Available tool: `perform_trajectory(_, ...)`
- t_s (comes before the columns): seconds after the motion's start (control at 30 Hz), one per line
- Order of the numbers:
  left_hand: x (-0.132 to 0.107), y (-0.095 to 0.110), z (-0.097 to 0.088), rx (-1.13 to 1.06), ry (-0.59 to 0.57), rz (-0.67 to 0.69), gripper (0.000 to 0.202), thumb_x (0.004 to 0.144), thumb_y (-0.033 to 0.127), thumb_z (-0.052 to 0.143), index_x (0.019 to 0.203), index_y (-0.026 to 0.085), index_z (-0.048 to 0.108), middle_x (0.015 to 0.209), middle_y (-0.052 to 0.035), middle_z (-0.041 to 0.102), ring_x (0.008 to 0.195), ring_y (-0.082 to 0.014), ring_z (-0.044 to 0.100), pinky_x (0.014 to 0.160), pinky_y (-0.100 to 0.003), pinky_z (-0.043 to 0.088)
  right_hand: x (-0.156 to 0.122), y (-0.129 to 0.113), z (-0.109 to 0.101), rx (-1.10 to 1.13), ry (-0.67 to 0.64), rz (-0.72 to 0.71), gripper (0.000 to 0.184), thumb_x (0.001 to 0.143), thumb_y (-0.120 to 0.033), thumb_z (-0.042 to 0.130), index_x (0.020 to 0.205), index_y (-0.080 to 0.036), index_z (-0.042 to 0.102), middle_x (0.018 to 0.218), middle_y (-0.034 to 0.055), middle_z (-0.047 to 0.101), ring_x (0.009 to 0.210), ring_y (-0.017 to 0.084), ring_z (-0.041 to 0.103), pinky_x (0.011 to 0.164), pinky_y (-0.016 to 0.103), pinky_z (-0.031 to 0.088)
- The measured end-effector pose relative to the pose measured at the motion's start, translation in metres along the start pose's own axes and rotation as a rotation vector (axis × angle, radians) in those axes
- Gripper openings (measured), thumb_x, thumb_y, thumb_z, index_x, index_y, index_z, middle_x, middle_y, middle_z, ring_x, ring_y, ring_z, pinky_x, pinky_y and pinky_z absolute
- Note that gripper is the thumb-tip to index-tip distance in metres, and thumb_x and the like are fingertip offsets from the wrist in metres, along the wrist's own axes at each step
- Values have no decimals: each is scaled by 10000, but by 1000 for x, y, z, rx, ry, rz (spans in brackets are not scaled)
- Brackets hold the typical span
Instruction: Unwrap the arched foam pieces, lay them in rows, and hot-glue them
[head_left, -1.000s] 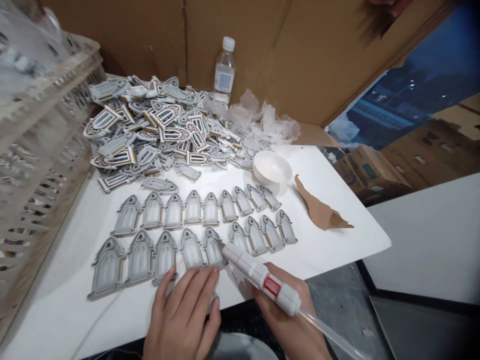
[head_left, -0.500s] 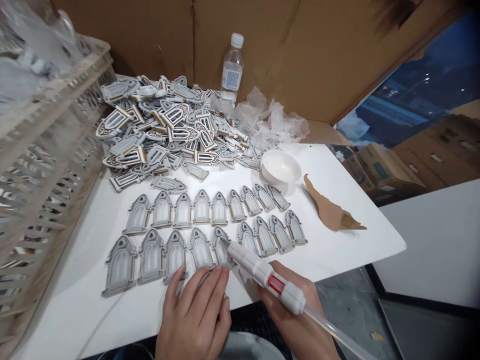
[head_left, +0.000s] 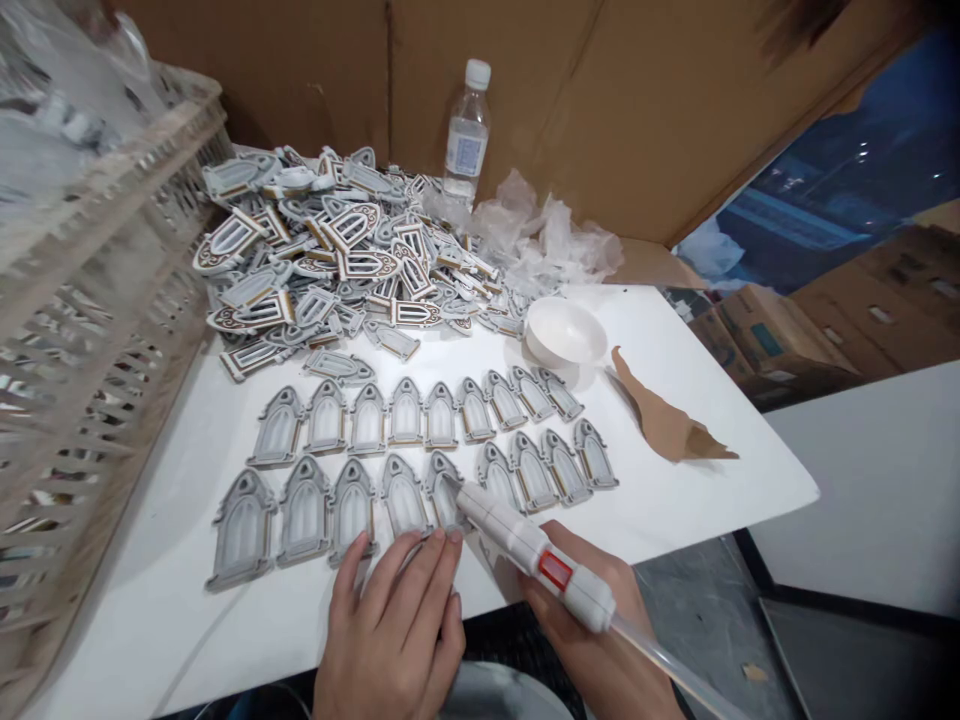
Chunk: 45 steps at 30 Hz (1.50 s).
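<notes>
Working neatly at the table (head_left: 135, 590) calls for the left hand (head_left: 394, 625), outstretched and gripping nothing visible, to brace, and the right hand (head_left: 589, 655), closed around the pen (head_left: 525, 543), to steady it over the near row's middle frame (head_left: 439, 503), lightly guiding the tip (head_left: 449, 482).

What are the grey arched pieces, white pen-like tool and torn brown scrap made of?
Arched pieces: possibly plastic, resin or painted wood; matt grey with yellowish-brown side edges.
Pen-like tool: probably hard plastic, going by its smooth white body; its translucent tube is likely plastic.
Brown scrap: likely cardboard or thick paper; dull surface, ragged edges.
</notes>
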<state>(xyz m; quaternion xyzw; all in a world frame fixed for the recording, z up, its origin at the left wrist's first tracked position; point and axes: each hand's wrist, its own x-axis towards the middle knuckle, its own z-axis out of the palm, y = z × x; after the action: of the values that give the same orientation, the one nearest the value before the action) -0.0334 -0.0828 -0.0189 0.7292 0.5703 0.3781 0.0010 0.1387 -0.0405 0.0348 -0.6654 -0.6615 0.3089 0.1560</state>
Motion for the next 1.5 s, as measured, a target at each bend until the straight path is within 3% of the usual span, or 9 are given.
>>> perform_trajectory(0.3, 3, 2, 0, 1, -3, -5, 309, 895, 241, 554, 1170, 149, 660, 1114, -35, 725, 1059, -215, 590, 1137, -444, 219, 2, 9, 2, -58, 13, -72, 222, 804, -333, 542, 628, -230, 454, 576, -16, 570, 498, 136, 485, 466, 226, 386)
perform_trajectory(0.5, 2, 1, 1, -5, 7, -5, 303, 885, 216, 564, 1162, 140, 662, 1102, -41, 729, 1059, -219, 588, 1132, -450, 226, 1, 14, 6, -32, 91, -143, 237, 801, -329, 557, 610, -235, 451, 528, -33, 528, 457, 128, 469, 419, 219, 371)
perform_trajectory(0.73, 1, 0, 2, -2, 11, 1, 315, 882, 227, 567, 1172, 145, 658, 1110, -37, 727, 1058, -224, 590, 1134, -449, 220, 0, 11, 6, -79, 85, -135, 245, 829, -340, 551, 631, -228, 459, 558, -30, 551, 477, 126, 471, 439, 218, 373)
perform_trajectory(0.83, 1, 0, 1, -3, 11, 2, 313, 883, 222, 563, 1170, 141, 658, 1108, -37, 727, 1058, -224, 589, 1132, -448, 224, 1, 14, 6, -98, 110, -196, 233, 834, -338, 559, 647, -224, 478, 548, -36, 527, 466, 122, 472, 433, 216, 358)
perform_trajectory(0.93, 1, 0, 2, -3, 17, 4, 308, 881, 225, 567, 1161, 139, 662, 1108, -38, 727, 1058, -222, 587, 1133, -446, 224, 1, 15, 6, -102, 91, -275, 183, 852, -314, 538, 697, -218, 517, 659, -12, 560, 533, 133, 535, 478, 229, 384)
perform_trajectory(1.07, 0, 0, 4, 3, 26, 4, 302, 882, 225, 567, 1156, 143, 663, 1093, -34, 732, 1048, -217, 592, 1134, -445, 226, 1, 12, 4, 2, 36, -259, 131, 869, -251, 496, 745, -218, 517, 857, 14, 581, 628, 132, 575, 569, 243, 435)
perform_trajectory(1.27, 0, 0, 1, 3, 17, -3, 305, 878, 220, 568, 1158, 143, 663, 1101, -32, 730, 1057, -217, 591, 1136, -443, 223, 1, 14, 7, 16, 14, -247, 160, 879, -274, 517, 729, -222, 538, 727, -10, 558, 618, 153, 557, 592, 260, 435)
perform_trajectory(1.5, 0, 0, 3, 10, 26, 2, 316, 878, 223, 564, 1172, 153, 656, 1109, -28, 728, 1054, -222, 598, 1138, -446, 225, 2, 17, 8, -1, 33, -239, 134, 867, -277, 529, 746, -223, 546, 733, -11, 563, 616, 155, 551, 623, 259, 441)
